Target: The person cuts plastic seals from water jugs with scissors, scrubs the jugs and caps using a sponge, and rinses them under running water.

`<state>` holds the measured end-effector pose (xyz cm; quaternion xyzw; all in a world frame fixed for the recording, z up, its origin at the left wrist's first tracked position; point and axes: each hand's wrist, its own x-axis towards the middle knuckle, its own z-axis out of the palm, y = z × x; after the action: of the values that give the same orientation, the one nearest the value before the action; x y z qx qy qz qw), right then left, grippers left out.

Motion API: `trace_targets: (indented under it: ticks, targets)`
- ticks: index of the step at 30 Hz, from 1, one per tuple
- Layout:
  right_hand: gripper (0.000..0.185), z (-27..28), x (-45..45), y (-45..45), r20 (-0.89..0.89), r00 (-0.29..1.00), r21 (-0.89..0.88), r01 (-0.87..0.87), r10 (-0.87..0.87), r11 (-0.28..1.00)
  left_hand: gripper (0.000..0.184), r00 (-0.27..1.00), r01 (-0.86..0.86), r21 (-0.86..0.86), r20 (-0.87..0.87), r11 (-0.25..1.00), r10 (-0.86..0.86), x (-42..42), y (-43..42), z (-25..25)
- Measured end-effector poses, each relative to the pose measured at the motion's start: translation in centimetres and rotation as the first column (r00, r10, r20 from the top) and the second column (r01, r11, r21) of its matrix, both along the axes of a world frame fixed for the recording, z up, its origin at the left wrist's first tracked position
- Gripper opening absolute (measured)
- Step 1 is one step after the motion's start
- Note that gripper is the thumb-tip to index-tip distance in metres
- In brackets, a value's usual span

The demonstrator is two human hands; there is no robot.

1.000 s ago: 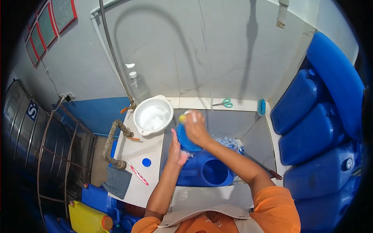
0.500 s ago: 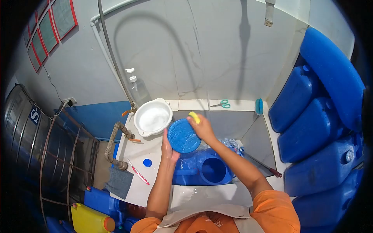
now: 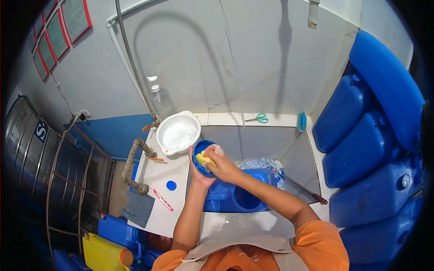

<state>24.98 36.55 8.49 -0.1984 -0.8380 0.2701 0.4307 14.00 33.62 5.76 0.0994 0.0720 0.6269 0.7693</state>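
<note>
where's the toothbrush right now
In the head view, the pink and white toothbrush lies on the white counter left of the sink, between the grey cloth and the small blue cap.

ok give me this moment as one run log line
left hand: holding blue lid | right hand: yellow sponge against lid | white basin: suds inside

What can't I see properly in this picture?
All in the head view:
- Outside of the round blue lid: turned away, with the left hand behind.
- Part of the yellow sponge: covered by the right hand.
- Part of the big blue container: under the right forearm.
- Shirt writing: too small.
- Metal tank: cut off by the dark left edge.
</note>
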Motion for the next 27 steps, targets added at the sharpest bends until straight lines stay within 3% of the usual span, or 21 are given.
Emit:
trace_targets:
  ticks: [2,4,6,8,9,10,11,12,13,14,16,18,20,21,22,23,24,26,27]
  targets:
    - [0.015,1.7,0.2,0.6,-0.027,0.997,0.061,0.074,-0.073,0.995,0.064,0.997,-0.078,-0.109,-0.036,0.991,0.074,1.4,-1.2,3.5]
    - [0.016,1.2,0.2,1.6,0.184,0.96,0.191,0.176,-0.211,0.966,0.061,0.987,-0.123,-0.229,-0.128,0.965,0.096,1.7,-2.3,5.3]
    - [0.014,0.6,0.2,1.5,0.273,0.933,0.172,0.191,-0.233,0.966,0.058,0.982,-0.149,-0.187,-0.145,0.971,0.123,-0.6,-2.5,4.5]
    - [0.01,-0.3,-0.1,2.0,0.485,0.858,-0.051,-0.168,0.171,0.985,0.054,0.865,-0.302,-0.073,-0.44,0.951,0.241,-4.0,-3.0,1.7]
    - [0.013,-0.5,-1.0,2.3,0.353,0.893,-0.288,-0.178,0.277,0.941,0.059,0.744,-0.386,-0.067,-0.612,0.92,0.268,-4.9,-3.6,1.1]
    - [0.013,-0.4,-2.3,3.2,0.351,0.891,-0.292,-0.186,0.286,0.938,0.059,0.741,-0.393,-0.07,-0.614,0.917,0.271,-6.0,-4.3,0.2]
    - [0.016,0.1,-3.8,4.9,0.384,0.914,-0.122,-0.088,0.128,0.989,0.065,0.162,-0.505,0.159,-0.948,0.848,0.274,-7.2,-4.9,-0.8]
    - [0.019,0.3,-5.5,6.6,0.388,0.921,0.052,0.014,-0.033,0.999,0.072,-0.492,-0.444,0.403,-0.856,0.8,0.158,-8.0,-5.2,-1.3]
    - [0.02,-0.1,-7.5,8.4,0.404,0.909,0.101,0.067,-0.102,0.993,0.083,-0.655,-0.438,0.199,-0.739,0.877,-0.159,-7.6,-6.3,0.3]
    - [0.021,-1.2,-9.7,9.8,0.415,0.893,0.152,0.119,-0.173,0.981,0.083,-0.656,-0.447,0.195,-0.735,0.873,-0.172,-7.9,-6.6,-0.2]
    - [0.023,-3.8,-13.2,11.4,0.498,0.836,0.189,0.155,-0.23,0.97,0.084,-0.839,-0.374,0.109,-0.463,0.921,-0.286,-8.7,-7.1,-1.9]
    - [0.026,-4.1,-15.4,12.4,0.568,0.764,0.239,0.205,-0.308,0.949,0.079,-0.854,-0.346,0.131,-0.454,0.929,-0.253,-9.9,-7.6,-3.8]
    - [0.034,-4.1,-16.5,12.9,0.861,0.508,-0.065,0.126,-0.008,0.99,0.071,-0.952,-0.149,0.28,-0.301,0.949,-0.06,-10.6,-7.5,-5.7]
    - [0.034,-3.9,-17.0,13.4,0.864,0.503,-0.065,0.141,-0.014,0.988,0.063,-0.958,-0.025,0.294,-0.279,0.955,0.06,-9.0,-7.7,-3.5]
    - [0.037,-3.4,-17.4,14.1,0.908,0.405,-0.121,0.016,0.105,0.992,0.063,-0.955,-0.013,0.289,-0.288,0.957,0.074,-7.5,-7.7,-3.4]
    - [0.04,-3.3,-17.2,14.7,0.932,0.289,-0.194,-0.104,0.216,0.975,0.06,-0.857,0.256,0.203,-0.405,0.945,0.319,-6.1,-7.9,-3.5]
    - [0.04,-2.9,-16.2,14.7,0.933,0.284,-0.202,-0.092,0.22,0.975,0.057,-0.679,0.513,0.152,-0.531,0.845,0.507,-4.9,-8.0,-3.8]
    - [0.038,-0.8,-12.5,13.6,0.546,0.818,-0.246,-0.052,0.183,0.968,0.053,-0.623,0.579,0.122,-0.572,0.806,0.534,-3.1,-7.1,-5.5]
    - [0.037,0.4,-9.5,13.1,0.496,0.846,-0.265,-0.068,0.196,0.962,0.048,-0.574,0.633,0.099,-0.605,0.767,0.552,-2.5,-6.9,-6.3]
